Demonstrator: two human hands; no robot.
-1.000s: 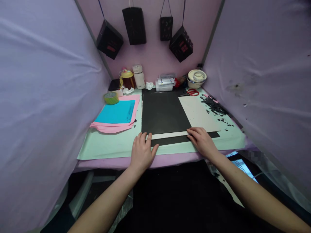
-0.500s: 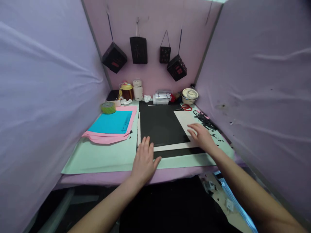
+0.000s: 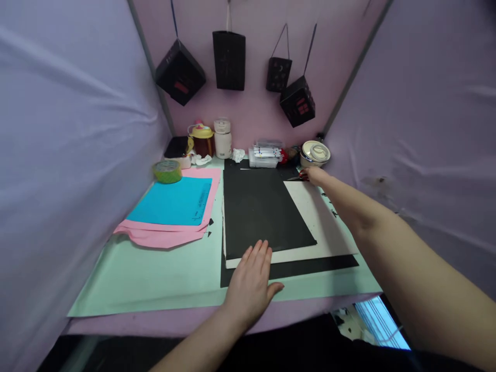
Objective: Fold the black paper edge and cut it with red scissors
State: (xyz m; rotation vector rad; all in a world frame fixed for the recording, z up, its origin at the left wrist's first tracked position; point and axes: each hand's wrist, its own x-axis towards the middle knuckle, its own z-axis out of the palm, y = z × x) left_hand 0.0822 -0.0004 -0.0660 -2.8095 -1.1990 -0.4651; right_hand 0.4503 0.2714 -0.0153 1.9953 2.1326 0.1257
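My left hand (image 3: 251, 281) lies flat with its fingers stretched out over the near edge of a sheet of black paper (image 3: 263, 206). Under that sheet is a larger white sheet (image 3: 321, 222). Another black sheet (image 3: 318, 266) shows below, along the front. At the far right corner of the papers, my right hand (image 3: 315, 176) is closed on the red handles of a pair of scissors (image 3: 298, 177). The blades point left, and the hand hides most of the handles.
To the left lie blue paper (image 3: 170, 201), pink paper (image 3: 155, 236) and a tape roll (image 3: 168, 172). A white bottle (image 3: 222, 142), a pen box (image 3: 265, 156) and a lidded bowl (image 3: 314, 153) line the back. Black paper lanterns (image 3: 228, 59) hang above; black scraps (image 3: 334, 213) lie right.
My right hand has reached forward from beside the white sheet to the scissors and taken hold of them. My left hand stays flat at the paper's near edge. The view has shifted closer.
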